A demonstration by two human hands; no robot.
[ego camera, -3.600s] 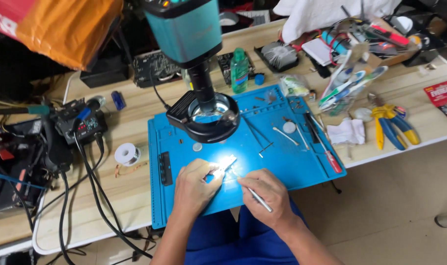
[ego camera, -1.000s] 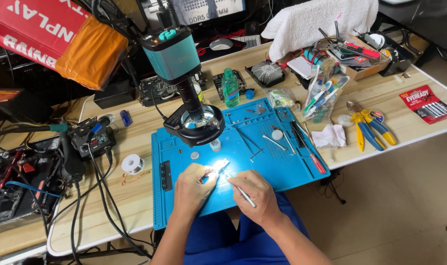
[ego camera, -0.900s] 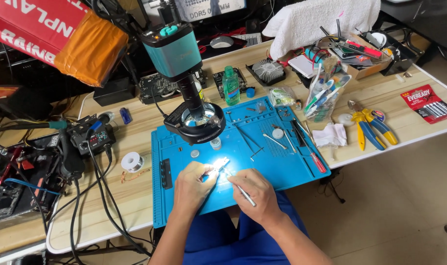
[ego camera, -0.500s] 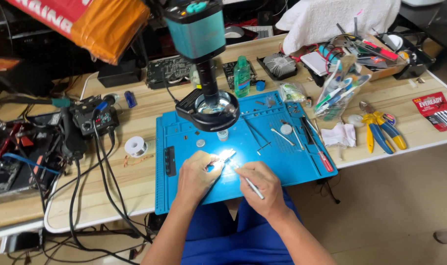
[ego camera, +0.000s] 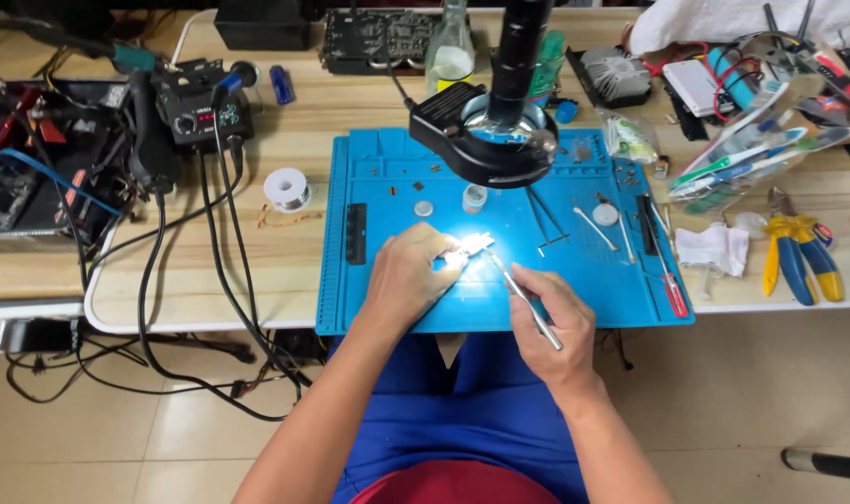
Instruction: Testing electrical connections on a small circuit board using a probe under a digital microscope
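My left hand (ego camera: pixel 408 277) rests on the blue work mat (ego camera: pixel 387 187) and pinches a small bright part (ego camera: pixel 474 245) lit from above. My right hand (ego camera: pixel 553 324) grips a thin metal tool (ego camera: pixel 523 297) like a pen, its tip touching the small part. A black ring light (ego camera: pixel 485 140) on a microscope column hangs over the mat just beyond the hands.
Tweezers (ego camera: pixel 540 217), a red screwdriver (ego camera: pixel 666 280) and small parts lie on the mat. A solder spool (ego camera: pixel 288 189) and soldering station (ego camera: pixel 205 110) with cables sit left. Yellow-blue pliers (ego camera: pixel 798 252), a white cloth (ego camera: pixel 714 248) and a bag of tools (ego camera: pixel 751 154) lie right.
The view has moved closer and lower over the desk. Both hands stay at the lit spot on the mat, the tool still at the small part.
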